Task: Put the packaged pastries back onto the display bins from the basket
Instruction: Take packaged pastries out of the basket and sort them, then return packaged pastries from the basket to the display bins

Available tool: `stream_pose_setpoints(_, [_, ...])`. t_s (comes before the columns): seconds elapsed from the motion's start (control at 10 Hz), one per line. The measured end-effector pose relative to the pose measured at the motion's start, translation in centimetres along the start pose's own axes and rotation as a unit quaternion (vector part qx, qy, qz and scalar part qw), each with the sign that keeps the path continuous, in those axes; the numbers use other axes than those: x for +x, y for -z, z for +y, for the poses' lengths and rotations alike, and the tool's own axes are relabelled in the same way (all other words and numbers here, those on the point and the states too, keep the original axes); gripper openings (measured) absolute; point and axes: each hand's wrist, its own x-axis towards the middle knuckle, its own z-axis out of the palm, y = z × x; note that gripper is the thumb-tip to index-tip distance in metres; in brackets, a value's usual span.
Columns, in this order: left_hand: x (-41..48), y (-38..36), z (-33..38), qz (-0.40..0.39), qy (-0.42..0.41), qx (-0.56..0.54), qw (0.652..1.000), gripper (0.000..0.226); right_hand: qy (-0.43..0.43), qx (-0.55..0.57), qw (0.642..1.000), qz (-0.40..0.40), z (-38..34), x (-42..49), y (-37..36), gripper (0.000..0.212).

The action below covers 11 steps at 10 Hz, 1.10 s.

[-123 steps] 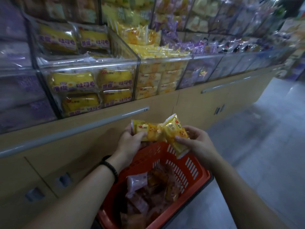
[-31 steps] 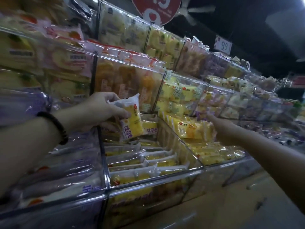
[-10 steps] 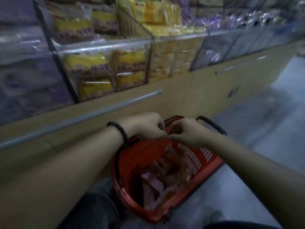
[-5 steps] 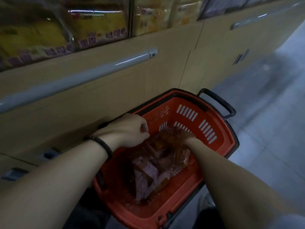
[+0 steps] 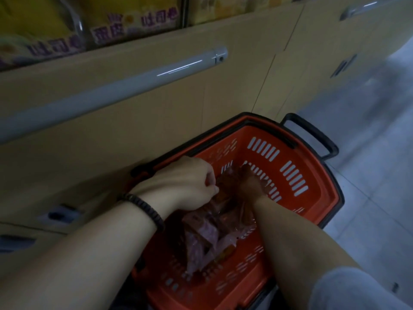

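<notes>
Pastry pkts (image 5: 202,239) jumbled, axes mixed.

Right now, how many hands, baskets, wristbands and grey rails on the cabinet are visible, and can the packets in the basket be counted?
Hands: 2, left hand and right hand
Red basket: 1
Black wristband: 1
Grey rails: 2, near rail and far rail
Total: 6
Packets: a dim, jumbled heap, not countable

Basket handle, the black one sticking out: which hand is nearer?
Right. The right hand is in the packets toward the handle; the left hand is at the basket's opposite rim.
</notes>
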Motion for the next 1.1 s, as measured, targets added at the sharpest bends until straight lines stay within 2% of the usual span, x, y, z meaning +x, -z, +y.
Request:
stream_pose_setpoints(0.1, [0.0,0.1,0.0,0.0,0.002,-0.006,1.0,0.016,-0.038,0.01,0.999,-0.025,-0.4,0.1,0.0,0.054])
stream_pose_setpoints(0.2, [-0.2,0.5,-0.2,0.007,0.001,0.003,1.0,0.016,0.017,-0.023,1.0,-0.005,-0.9,-0.5,2.1,0.056])
stream_pose_setpoints(0.3, [-0.3,0.9,-0.4,0.009,0.003,0.01,1.0,0.017,0.036,-0.078,0.995,-0.046,-2.8,-1.0,5.6,0.057])
stream_pose_setpoints(0.4, [-0.4,1.3,-0.5,0.007,0.01,0.002,1.0,0.016,0.091,-0.149,0.981,-0.08,-6.0,-2.6,10.4,0.064])
stream_pose_setpoints(0.5, [-0.6,1.7,-0.7,0.01,0.022,-0.024,0.999,0.025,0.131,-0.134,0.973,-0.132,-9.7,-6.4,15.8,0.063])
stream_pose_setpoints(0.6, [-1.1,1.9,-0.6,0.007,0.043,-0.126,0.991,0.045,0.142,0.069,0.979,-0.127,-11.1,-9.8,20.0,0.05])
stream_pose_setpoints(0.7, [-2.3,2.1,0.5,-0.005,0.031,-0.273,0.961,0.07,0.114,0.263,0.935,-0.208,-11.8,-13.4,22.7,0.051])
stream_pose_setpoints(0.8, [-2.3,1.4,1.7,0.02,-0.076,-0.41,0.909,0.07,0.132,0.366,0.879,-0.275,-12.2,-16.3,23.4,0.047])
stream_pose_setpoints(0.9, [-2.7,1.1,2.8,0.042,-0.093,-0.471,0.876,0.058,0.151,0.419,0.862,-0.244,-11.2,-18.1,22.5,0.051])
stream_pose_setpoints(1.0, [-3.0,1.4,2.5,0.066,-0.054,-0.403,0.911,0.069,0.146,0.44,0.858,-0.223,-11.2,-19.3,22.4,0.054])
stream_pose_setpoints(1.1, [-3.7,2.2,2.3,0.067,-0.03,-0.429,0.9,0.05,0.146,0.42,0.87,-0.214,-12.0,-19.8,23.5,0.033])
